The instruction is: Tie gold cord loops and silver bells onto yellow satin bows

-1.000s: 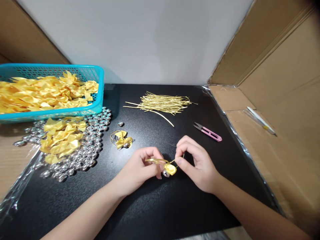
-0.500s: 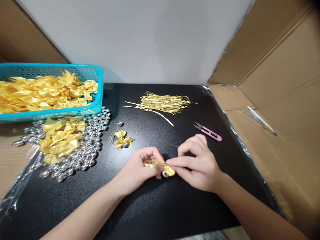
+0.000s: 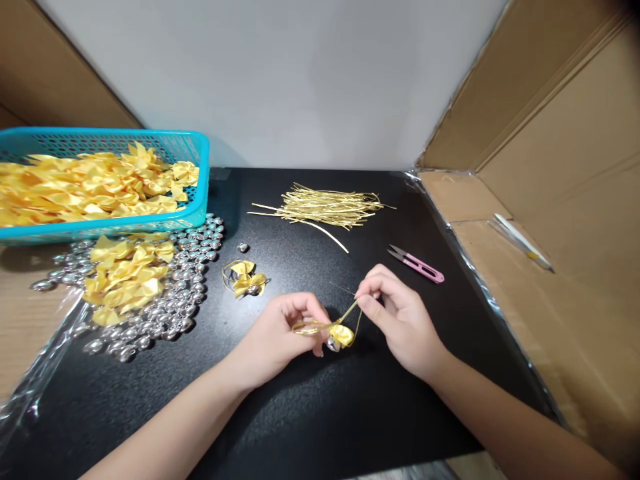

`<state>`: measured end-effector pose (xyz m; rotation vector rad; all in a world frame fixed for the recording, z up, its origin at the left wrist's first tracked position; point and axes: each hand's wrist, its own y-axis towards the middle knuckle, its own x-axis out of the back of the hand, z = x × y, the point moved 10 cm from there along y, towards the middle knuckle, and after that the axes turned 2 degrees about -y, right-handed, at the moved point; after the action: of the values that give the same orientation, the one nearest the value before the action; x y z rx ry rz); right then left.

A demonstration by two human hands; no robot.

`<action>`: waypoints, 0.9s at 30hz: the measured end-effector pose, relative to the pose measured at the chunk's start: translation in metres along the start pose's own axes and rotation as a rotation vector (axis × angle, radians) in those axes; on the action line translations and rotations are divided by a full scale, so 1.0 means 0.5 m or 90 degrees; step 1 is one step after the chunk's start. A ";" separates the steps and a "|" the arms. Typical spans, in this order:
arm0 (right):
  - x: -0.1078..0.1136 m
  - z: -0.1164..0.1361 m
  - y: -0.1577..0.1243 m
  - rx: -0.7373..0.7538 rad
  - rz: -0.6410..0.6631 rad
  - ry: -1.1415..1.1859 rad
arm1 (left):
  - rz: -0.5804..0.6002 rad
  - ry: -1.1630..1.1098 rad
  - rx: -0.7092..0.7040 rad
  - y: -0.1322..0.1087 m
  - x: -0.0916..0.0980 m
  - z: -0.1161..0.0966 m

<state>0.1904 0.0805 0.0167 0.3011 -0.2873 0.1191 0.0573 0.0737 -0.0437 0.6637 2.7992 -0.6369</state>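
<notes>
My left hand (image 3: 287, 330) pinches a yellow ribbon bow (image 3: 343, 334) with a small silver bell (image 3: 333, 344) hanging at its lower side. A loop of gold cord (image 3: 310, 328) lies across these fingers. To the right, thumb and forefinger of my right hand (image 3: 395, 313) are closed on the gold cord, drawn up taut from the bow. From the same fingertips a thin needle-like piece (image 3: 341, 287) sticks out to the left; its grip end is hidden. Beyond my left hand lies a similar yellow bow with bell and cord (image 3: 245, 279).
A blue basket (image 3: 203, 180) of yellow bows stands at left. In front lie a heap of yellow bows (image 3: 125, 277) and silver bells (image 3: 187, 310). A lone bell (image 3: 243, 247), a gold cord bundle (image 3: 330, 207) and pink thread snips (image 3: 417, 264) lie farther back. Cardboard walls (image 3: 550, 133) flank the table.
My right hand has moved from the bow up and to the right, pulling gold cord out with it. The left hand keeps its hold in nearly the same place.
</notes>
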 end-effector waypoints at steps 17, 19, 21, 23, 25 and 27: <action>-0.008 0.099 -0.019 0.270 0.037 -0.231 | -0.005 -0.002 -0.011 0.000 0.006 0.004; -0.010 0.098 -0.020 0.278 0.023 -0.258 | 0.000 -0.006 -0.009 0.000 0.005 0.006; -0.012 0.097 -0.021 0.289 0.011 -0.280 | 0.002 -0.008 -0.008 0.000 0.006 0.009; -0.010 0.098 -0.023 0.300 -0.002 -0.291 | 0.004 -0.008 -0.009 0.001 0.005 0.009; -0.008 0.101 -0.023 0.307 -0.004 -0.288 | 0.006 -0.010 -0.010 0.001 0.004 0.008; -0.006 0.103 -0.023 0.308 -0.001 -0.272 | 0.007 -0.013 -0.010 0.000 0.002 0.006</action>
<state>0.1758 0.0536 0.0597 0.8100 -0.6851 0.1219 0.0567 0.0729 -0.0467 0.6660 2.7766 -0.6155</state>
